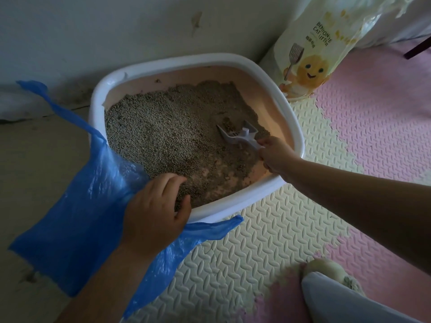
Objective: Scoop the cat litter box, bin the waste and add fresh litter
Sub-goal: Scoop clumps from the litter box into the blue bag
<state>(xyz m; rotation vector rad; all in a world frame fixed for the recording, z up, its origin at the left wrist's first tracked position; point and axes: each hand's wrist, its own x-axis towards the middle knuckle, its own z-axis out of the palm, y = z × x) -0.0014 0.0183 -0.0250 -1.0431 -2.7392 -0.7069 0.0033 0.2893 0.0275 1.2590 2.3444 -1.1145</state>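
- At the right side of the litter box (233, 61), my right hand (275, 155) is closed round the handle of the scoop (235, 136). Its blade lies in the litter (163, 127) with some clumped grains on it.
- At the box's near rim, my left hand (156, 210) curls its fingers over the mouth of the blue bag (77, 206), which hangs outside the box's left side.
- The bag's mouth looks nearly flat. If I carry the load across before it opens, waste could land on the rim or the floor.
- A quick or tilted lift could roll clumps off the blade back into the clean grains.
- Litter is thin near the box's near side, with bare pink bottom showing, so scraping there may smear what is stuck.
- A litter sack (312, 54) stands just past the box's far right corner, and a foam mat (279, 229) lies at the box's right and near sides.
- Only my own left fingers, overhanging the bag's mouth, stand in the scoop's way.
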